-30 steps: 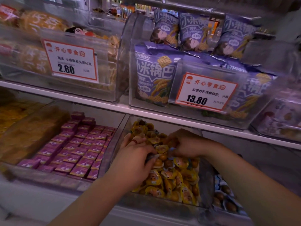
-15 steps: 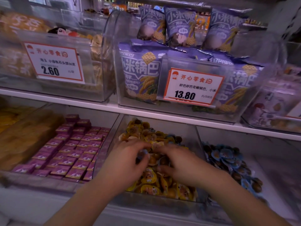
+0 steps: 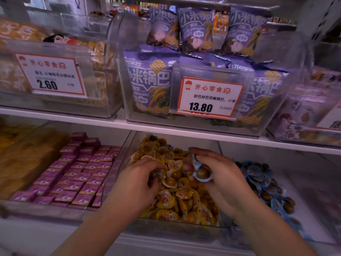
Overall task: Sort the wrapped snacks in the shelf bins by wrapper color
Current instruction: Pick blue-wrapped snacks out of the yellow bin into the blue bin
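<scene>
Shelf bin [image 3: 220, 225]: blue-wrapped snack [image 3: 202, 172], round, brown.

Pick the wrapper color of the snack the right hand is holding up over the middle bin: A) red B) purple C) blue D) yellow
C: the right hand pinches a blue-wrapped snack above the bin of yellow-wrapped snacks.

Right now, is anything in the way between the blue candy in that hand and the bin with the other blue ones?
Nothing visible blocks it. The right hand holds the blue-wrapped snack above the yellow snacks; only the clear bin wall lies between, below it, before the blue bin.
</scene>
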The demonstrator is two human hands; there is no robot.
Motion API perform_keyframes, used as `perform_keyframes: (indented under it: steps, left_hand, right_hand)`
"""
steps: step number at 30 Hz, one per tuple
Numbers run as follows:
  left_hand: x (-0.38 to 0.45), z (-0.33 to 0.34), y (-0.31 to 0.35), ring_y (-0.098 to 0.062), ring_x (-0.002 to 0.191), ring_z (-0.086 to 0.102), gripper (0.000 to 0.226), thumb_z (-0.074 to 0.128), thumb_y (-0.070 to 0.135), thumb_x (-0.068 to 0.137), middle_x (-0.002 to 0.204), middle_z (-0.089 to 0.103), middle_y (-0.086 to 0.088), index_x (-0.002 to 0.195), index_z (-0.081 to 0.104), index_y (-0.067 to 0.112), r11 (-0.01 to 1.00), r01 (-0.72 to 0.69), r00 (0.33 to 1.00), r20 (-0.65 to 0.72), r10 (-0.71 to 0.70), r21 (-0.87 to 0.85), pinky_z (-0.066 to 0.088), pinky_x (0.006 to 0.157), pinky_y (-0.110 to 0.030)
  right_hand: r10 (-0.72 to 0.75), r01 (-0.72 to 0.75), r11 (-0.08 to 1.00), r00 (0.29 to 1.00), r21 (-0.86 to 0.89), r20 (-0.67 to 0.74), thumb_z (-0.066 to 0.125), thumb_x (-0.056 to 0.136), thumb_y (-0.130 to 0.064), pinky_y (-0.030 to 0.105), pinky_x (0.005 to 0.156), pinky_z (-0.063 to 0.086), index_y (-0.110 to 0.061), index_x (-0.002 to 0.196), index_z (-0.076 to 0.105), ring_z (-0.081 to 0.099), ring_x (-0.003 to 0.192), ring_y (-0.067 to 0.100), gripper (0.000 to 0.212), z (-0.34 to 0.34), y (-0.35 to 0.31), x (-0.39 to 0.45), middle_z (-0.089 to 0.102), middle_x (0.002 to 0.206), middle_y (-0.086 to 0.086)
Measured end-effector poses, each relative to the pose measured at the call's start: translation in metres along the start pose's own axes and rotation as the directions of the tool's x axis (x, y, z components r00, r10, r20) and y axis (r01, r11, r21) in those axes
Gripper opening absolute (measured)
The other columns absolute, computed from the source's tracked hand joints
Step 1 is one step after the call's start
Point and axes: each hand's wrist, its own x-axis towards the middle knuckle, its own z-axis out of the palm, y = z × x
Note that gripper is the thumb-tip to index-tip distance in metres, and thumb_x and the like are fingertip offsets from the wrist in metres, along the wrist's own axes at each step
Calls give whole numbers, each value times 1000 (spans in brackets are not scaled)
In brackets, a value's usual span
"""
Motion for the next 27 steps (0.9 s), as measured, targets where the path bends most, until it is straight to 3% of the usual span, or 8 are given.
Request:
perform_keyframes:
  steps: [4,7,12,15,18,21,25,27]
  left_hand:
    - [0,1,11,5,98,64,39,76,9,81,100,70,25,106,70,38,929,90,963,-207,-174,-359,49,86,-13]
    - [-3,4,31,2,102,66,47,76,1,80,106,71,23,110,69,36,869,-37,965,-244,-98,-494,51,88,-16]
    - [-5,22,49,8,124,51,62,58,8,89,126,61,31,142,42,36,802,-76,997,-54,55,-593,39,96,-5]
    - [1,26,47,4,131,46,55,52,18,91,131,59,26,140,41,42,740,-24,999,17,48,-672,39,101,-16]
    - [6,32,41,5,131,44,38,47,33,93,137,51,28,129,54,43,926,-106,992,22,122,-362,40,106,-23]
    - [6,46,38,-4,141,35,43,35,45,96,147,44,21,130,58,36,969,-241,956,159,247,-52,32,115,-37]
    - [8,56,39,-3,143,32,53,27,61,96,147,45,20,137,52,39,954,-291,913,319,254,72,17,121,-35]
    - [9,56,39,-3,135,44,54,27,64,94,141,51,22,135,53,41,951,-289,903,361,234,109,18,122,-38]
  right_hand:
    - [265,-294,931,952,217,155,52,96,-18,32,52,53,8,118,62,65,79,33,36,12,4,-8,64,90,23]
    - [294,-358,912,910,198,294,56,95,-34,32,56,52,-1,114,68,65,71,24,40,14,4,-13,67,95,18]
    - [118,-129,986,987,102,109,66,89,-12,25,46,46,-6,105,71,64,66,19,18,3,-1,-17,69,88,13]
    - [-76,75,997,996,27,35,67,88,-6,24,38,37,-7,104,70,61,59,20,16,-29,-17,-16,66,77,13]
    - [-130,121,967,991,-225,-26,68,81,-15,21,37,33,-13,92,73,58,53,20,12,-77,-35,-11,66,70,15]
    - [-75,-27,923,965,-383,-251,62,89,-10,25,43,41,-9,103,71,66,62,24,17,-121,-33,10,69,77,14]
    - [-18,-79,936,962,-342,-271,62,94,-17,47,85,57,-6,106,71,69,95,30,19,-142,-29,31,73,104,15]
    - [-91,-36,864,970,-503,-226,63,94,-26,25,76,57,-22,87,72,69,90,6,12,-141,-30,33,75,90,-12]
